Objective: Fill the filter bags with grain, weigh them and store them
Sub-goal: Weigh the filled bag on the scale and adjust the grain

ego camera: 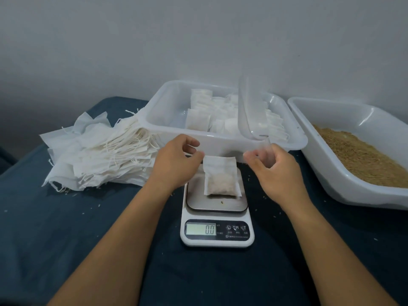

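The filled filter bag (220,177) lies flat on the scale (217,217) platform, display reading 0.0, probably not settled. The left hand (176,164) hovers beside it, fingers loosely curled and empty. The right hand (273,171) grips a clear scoop (249,111) upright, out of the way. Finished bags stand in the storage tub (159,111); grain waits in the tray (331,173) at right.
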`<state>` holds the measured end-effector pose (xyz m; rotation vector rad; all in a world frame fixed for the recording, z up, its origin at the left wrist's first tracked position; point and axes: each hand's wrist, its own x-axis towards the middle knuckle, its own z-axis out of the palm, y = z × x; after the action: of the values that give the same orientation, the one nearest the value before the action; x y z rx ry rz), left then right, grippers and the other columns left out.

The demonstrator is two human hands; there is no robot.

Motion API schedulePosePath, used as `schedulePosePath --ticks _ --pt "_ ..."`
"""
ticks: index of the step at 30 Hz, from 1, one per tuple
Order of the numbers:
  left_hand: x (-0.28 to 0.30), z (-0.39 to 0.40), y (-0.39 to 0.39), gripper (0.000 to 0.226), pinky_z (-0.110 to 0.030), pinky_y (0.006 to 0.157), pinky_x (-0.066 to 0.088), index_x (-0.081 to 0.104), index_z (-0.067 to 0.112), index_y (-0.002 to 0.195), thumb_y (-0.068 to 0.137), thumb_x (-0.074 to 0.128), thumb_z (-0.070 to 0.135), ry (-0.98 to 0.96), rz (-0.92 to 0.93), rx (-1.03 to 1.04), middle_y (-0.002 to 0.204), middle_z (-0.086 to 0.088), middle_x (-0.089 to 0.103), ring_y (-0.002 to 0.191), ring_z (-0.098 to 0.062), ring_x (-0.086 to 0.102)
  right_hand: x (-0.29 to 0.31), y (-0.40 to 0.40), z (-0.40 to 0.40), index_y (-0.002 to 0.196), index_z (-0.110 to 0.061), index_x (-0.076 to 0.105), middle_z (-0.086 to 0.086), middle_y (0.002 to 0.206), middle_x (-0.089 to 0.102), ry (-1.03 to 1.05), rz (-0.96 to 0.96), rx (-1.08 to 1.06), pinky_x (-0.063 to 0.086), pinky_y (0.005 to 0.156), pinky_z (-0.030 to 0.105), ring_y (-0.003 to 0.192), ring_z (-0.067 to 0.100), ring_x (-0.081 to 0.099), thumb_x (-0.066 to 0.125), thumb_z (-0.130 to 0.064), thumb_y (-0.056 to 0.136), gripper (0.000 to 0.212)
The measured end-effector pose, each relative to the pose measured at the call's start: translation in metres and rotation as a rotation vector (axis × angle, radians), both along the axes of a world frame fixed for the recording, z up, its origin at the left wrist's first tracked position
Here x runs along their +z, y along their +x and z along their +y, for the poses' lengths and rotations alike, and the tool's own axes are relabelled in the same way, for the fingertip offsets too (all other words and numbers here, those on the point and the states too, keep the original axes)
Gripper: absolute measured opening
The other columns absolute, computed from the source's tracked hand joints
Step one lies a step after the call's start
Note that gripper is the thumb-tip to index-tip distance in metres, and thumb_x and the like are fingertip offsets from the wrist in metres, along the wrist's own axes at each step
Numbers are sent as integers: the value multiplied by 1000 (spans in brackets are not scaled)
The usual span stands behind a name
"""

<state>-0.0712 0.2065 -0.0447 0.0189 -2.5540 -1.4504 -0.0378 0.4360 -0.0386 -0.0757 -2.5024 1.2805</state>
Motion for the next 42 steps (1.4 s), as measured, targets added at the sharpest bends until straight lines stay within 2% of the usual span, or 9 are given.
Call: schedulePosePath --ticks 4,8,14,22,25,29,33,36,42 --pt "0 -2 -6 3 -26 62 43 69 32 90 89 71 30 193 -65 116 78 10 63 68 -6 60 1 -3 6 86 -28 60 -8 80 69 -1 48 -39 43 61 21 72 6 67 66 -57 92 30" --pt "0 -4 -10 2 -12 43 39 70 25 89 90 72 25 305 -107 164 77 8 62 48 4 56 0 -5 8 88 -33 57 -15 86 67 -19 79 -32 43 53 12 58 3 68 64 -52 96 22" --pt "-2 -4 -12 2 -10 38 36 70 22 92 91 71 23 327 -121 163 79 6 62 43 8 52 -4 -8 10 91 -33 62 -14 94 71 -42 120 19 46 52 7 58 1 66 65 -42 98 11" --pt "-2 -3 -9 3 -11 44 39 68 29 91 90 71 29 210 -139 96 78 9 66 52 10 58 -12 -9 8 84 -34 60 -32 91 66 34 1 67 55 65 26 69 -1 66 72 -46 91 18" --pt "-1 -2 -6 6 -16 50 43 68 28 94 92 69 34 154 -161 25 81 6 75 60 4 67 -14 -8 2 80 -31 58 -29 86 66 63 -31 101 54 64 30 68 -1 64 74 -48 89 25" --pt "-2 0 -3 13 -19 58 40 66 33 93 93 68 46 67 -182 -20 72 22 73 66 15 62 -14 -8 -5 78 -29 57 -21 82 69 50 -43 134 48 62 25 61 0 62 75 -45 89 26" --pt "-2 -1 -4 17 -19 53 49 68 36 95 87 74 50 165 -222 -48 84 13 75 67 -1 70 -13 -7 -9 79 -30 59 -20 85 71 46 -34 108 52 62 26 69 1 65 77 -42 89 23" --pt "-4 -1 -2 22 -18 57 48 65 38 100 84 79 45 143 -218 -124 77 17 75 68 2 69 -13 -8 -8 77 -29 58 -16 89 74 46 -31 90 56 66 28 74 3 67 77 -40 88 25" --pt "4 6 6 22 -18 59 46 69 38 99 83 80 26 105 -100 -251 65 20 64 57 2 60 -11 -5 -7 79 -28 62 -18 83 73 1 44 103 49 63 10 77 -2 67 78 -36 89 20"
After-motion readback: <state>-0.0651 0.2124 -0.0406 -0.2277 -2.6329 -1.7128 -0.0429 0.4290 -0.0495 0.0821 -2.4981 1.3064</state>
